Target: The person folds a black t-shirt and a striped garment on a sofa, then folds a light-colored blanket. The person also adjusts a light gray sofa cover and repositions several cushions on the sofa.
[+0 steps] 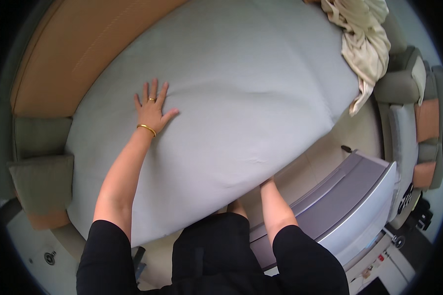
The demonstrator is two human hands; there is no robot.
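Note:
A large pale grey seat cushion [221,121] fills the middle of the view, lightly creased near its front edge. My left hand [152,110] rests palm down on top of it with the fingers spread. There is a ring on one finger and a gold bangle [147,129] at that wrist. On the near right, my right hand [267,181] reaches under the cushion's edge. Only the wrist and a bit of that hand show; its fingers are hidden below the cushion.
An orange backrest [96,48] and a green-grey pillow [44,180] border the cushion on the left. A cream cloth [367,48] hangs over its far right corner. A grey low table [336,195] stands close to my right arm. Another sofa [402,88] lies beyond it.

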